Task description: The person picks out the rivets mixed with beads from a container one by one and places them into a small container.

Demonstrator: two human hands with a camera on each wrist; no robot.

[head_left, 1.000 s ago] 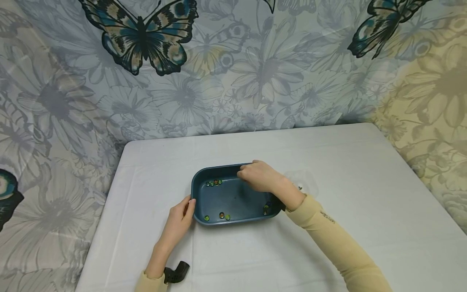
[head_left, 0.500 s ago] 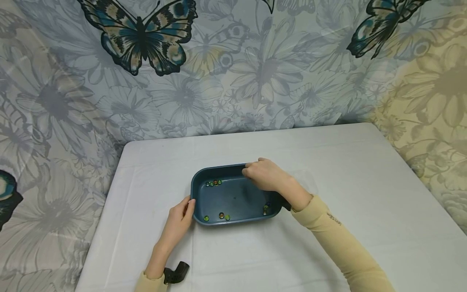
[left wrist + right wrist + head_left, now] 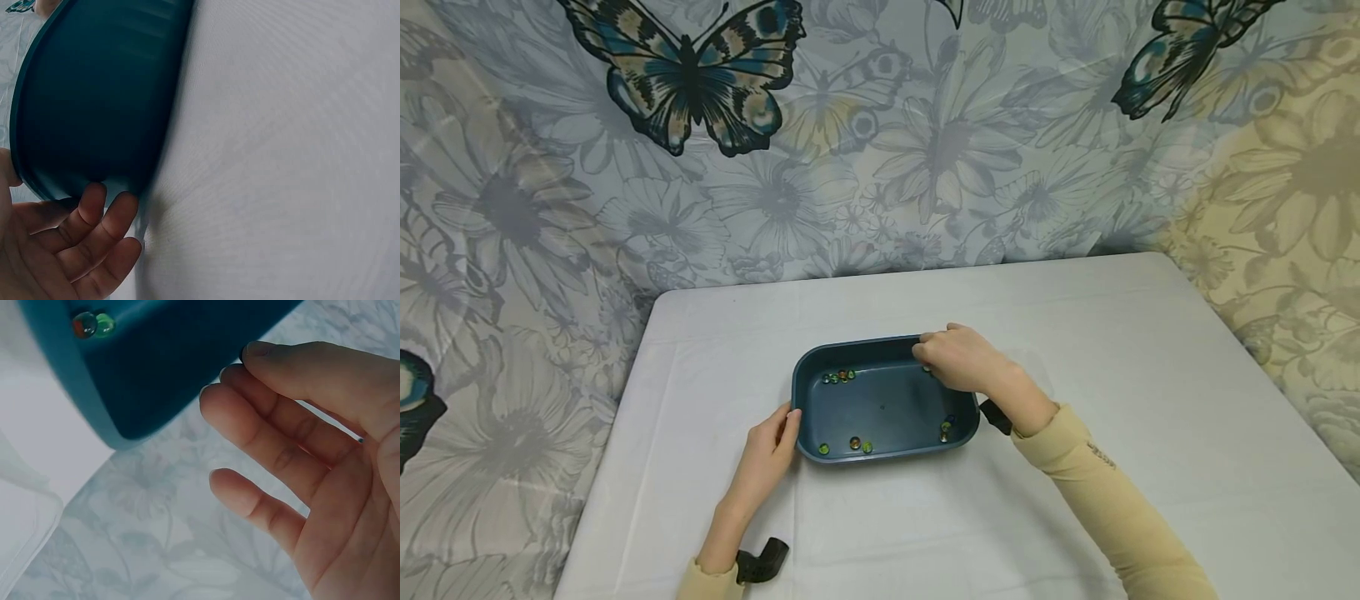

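Observation:
A dark blue tray (image 3: 883, 458) lies on the white-covered table, with several glass marbles (image 3: 843, 375) along its far left side and others near its front wall. My left hand (image 3: 769, 450) holds the tray's left end, the thumb over the rim and the fingers against the outer wall. My right hand (image 3: 961, 360) is over the far right part of the tray, palm down. Its thumb and forefinger tips (image 3: 257, 351) come together around a small dark thing, apparently a marble (image 3: 927, 368) that peeks out beneath the hand. The other fingers hang loosely curled.
A pair of marbles (image 3: 103, 325) sits by the tray's right end. Beside it on the table stands a clear plastic container (image 3: 25, 519), mostly behind the right arm in the head view. Butterfly-printed cloth (image 3: 880, 183) hangs behind the table's far edge.
My right hand has shifted a little to the right along the tray's far side, uncovering a marble beneath it. My left hand and the tray have stayed put.

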